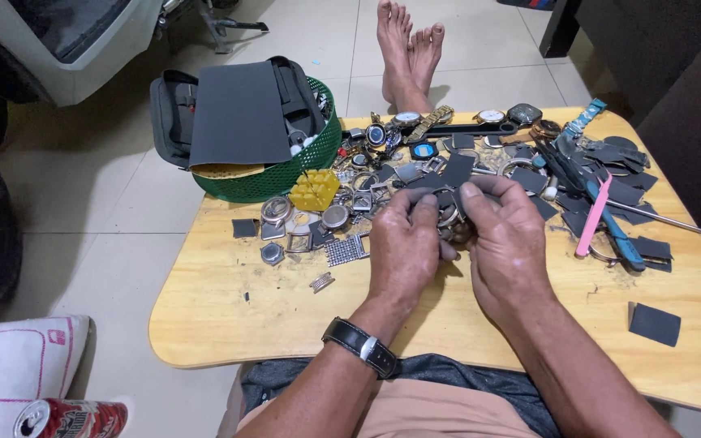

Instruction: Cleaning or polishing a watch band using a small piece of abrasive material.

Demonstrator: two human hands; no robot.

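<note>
Looking down from the head view, I see both hands meeting over the middle of the low wooden table (229,316); my left hand (403,243) is curled shut, thumb and fingertips pinching a small dark sandpaper scrap (425,193), and my right hand (506,235) is closed too, fingers bent round a small metal watch part (453,227) held between the two hands, just above the tabletop. A black wristwatch (361,347) sits on the left wrist. Just beyond the hands lies a scatter of watch cases (276,212), with a yellow block (314,190) beside them. At the table's far left corner stands a green basket (273,182) with a dark sheet (238,113) laid over it. To the right lie blue-handled pliers (617,235) and a pink strip (594,215), touching each other
</note>
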